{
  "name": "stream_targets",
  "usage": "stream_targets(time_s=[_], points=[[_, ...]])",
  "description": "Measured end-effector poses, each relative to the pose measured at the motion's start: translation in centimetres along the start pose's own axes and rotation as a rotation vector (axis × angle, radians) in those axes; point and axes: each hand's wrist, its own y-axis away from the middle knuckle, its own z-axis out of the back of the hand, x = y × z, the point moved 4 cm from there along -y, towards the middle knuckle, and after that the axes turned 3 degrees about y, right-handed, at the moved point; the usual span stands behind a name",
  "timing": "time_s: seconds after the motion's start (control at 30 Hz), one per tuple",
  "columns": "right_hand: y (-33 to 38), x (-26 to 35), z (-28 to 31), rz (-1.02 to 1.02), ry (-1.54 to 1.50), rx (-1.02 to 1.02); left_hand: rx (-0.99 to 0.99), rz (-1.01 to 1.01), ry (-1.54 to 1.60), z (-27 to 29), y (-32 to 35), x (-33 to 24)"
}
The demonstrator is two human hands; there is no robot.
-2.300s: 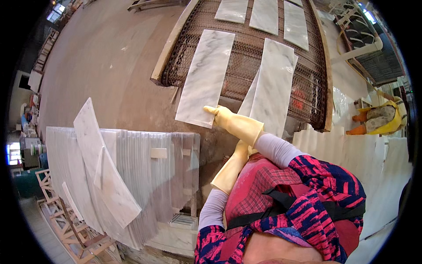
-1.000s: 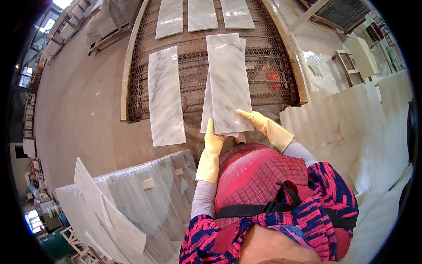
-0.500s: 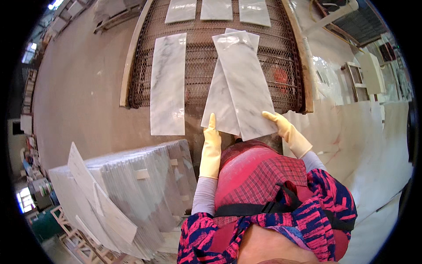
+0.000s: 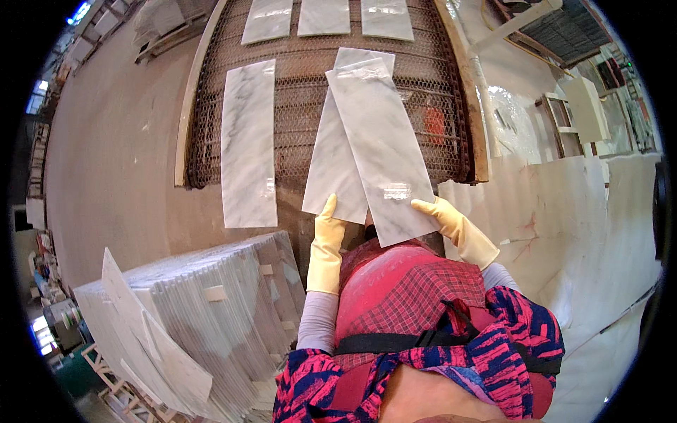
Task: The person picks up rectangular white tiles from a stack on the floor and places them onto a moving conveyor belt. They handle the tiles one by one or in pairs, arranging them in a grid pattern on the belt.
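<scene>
I note my left hand (image 4: 328,227), in a yellow glove, with fingers clamped on the near edge of the lower marble tile (image 4: 337,162). My right hand (image 4: 438,214) grips the upper marble tile (image 4: 384,144), which overlaps it. Both lie over the wire mesh conveyor (image 4: 300,106), beside a single tile (image 4: 248,141); stacked tiles (image 4: 204,310) stand at my left.

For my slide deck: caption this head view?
Yellow-gloved left hand and right hand hold two overlapping marble tiles over mesh conveyor.

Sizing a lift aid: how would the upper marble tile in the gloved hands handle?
The upper marble tile juts flat past the right hand, so probably stiff. Stone, so likely heavy for its thinness and chip-prone. Its glossy face may slip in the glove's grip.
</scene>
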Motion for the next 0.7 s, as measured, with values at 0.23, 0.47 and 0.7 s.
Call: stream_targets(time_s=[0.23, 0.47, 0.7], points=[[0.4, 0.6, -0.9, -0.016, 0.020, -0.023, -0.059, -0.020, 0.080, 0.6, 0.0, -0.4], [2.4, 2.6, -2.9, -0.032, 0.075, -0.037, -0.038, -0.045, 0.227, -3.9, 1.3, -3.0], [1.6, 3.5, -0.9, -0.051, 0.138, -0.023, -0.096, -0.032, 0.260, -2.6, 0.7, -2.7]])
